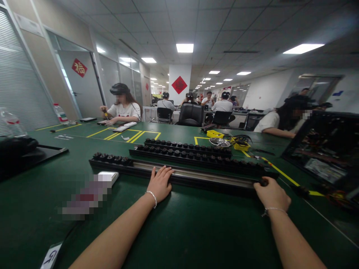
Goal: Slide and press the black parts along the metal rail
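Observation:
A long black rail (213, 181) lies across the green table, with several small black knobbed parts (112, 158) in its left end and a bare metallic channel to their right. My left hand (160, 183) rests on the rail near its middle, fingers spread over the channel. At the rail's right end my right hand (272, 192) has its thumb and fingers closed round a small black part (263, 182). Behind the front rail, two more black rails (182, 154) filled with similar parts lie roughly parallel to it.
A phone-like device (89, 194) lies left of my left forearm. Yellow trays (215, 134) and a metal dish (220, 142) sit behind the rails. An open black case (322, 149) stands at right. People work across and beside the table.

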Tool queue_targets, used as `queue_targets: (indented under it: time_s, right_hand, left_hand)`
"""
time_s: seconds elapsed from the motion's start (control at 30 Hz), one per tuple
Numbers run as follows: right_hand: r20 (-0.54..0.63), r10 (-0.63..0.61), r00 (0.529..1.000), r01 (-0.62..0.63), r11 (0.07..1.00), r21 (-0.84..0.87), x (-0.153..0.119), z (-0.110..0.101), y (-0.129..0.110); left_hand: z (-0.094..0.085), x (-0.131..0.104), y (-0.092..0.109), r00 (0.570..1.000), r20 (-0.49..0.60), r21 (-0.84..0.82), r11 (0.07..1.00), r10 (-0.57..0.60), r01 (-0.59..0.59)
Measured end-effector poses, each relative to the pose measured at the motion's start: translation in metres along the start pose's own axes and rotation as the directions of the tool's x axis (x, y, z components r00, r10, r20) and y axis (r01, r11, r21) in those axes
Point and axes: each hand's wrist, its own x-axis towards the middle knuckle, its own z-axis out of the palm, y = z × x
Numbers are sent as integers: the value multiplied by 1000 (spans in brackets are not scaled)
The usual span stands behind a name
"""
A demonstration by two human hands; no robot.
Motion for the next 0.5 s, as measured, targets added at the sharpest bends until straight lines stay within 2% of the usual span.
queue_targets:
  time_s: [0.37, 0.5]
  right_hand:
    - [-53, 14, 998, -14, 1000, 13, 0, 4, 6]
    - [-32, 49, 998, -47, 996, 70, 3, 5, 12]
  left_hand:
    - [1, 0, -1, 1000, -12, 20, 1000, 7, -7]
    - [2, 0, -1, 1000, -9, 22, 1000, 8, -8]
